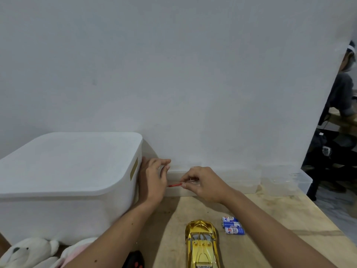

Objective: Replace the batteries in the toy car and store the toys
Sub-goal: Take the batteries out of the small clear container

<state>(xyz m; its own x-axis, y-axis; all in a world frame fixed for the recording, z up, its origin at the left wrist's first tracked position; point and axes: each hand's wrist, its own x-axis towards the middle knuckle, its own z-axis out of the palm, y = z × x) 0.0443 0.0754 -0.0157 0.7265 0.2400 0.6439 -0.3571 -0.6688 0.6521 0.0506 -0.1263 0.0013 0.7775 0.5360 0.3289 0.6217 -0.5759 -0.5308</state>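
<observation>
A gold toy car (201,246) stands on the wooden table (270,219) at the near edge, nose pointing away from me. Three blue-and-white batteries (232,227) lie just right of its nose. Both hands are raised at the far side of the table, by the wall. My right hand (204,183) pinches a thin red tool (174,184), probably a small screwdriver, which points left. My left hand (154,180) is beside the white box with its fingers loosely bent. The tool's left end reaches its palm, and I see nothing gripped in it.
A large white lidded storage box (67,171) fills the left side. White and pink plush toys (29,252) lie in front of it, beside a black remote with red buttons (135,260). A clear plastic container (278,182) runs along the wall. Another person (345,84) sits at far right.
</observation>
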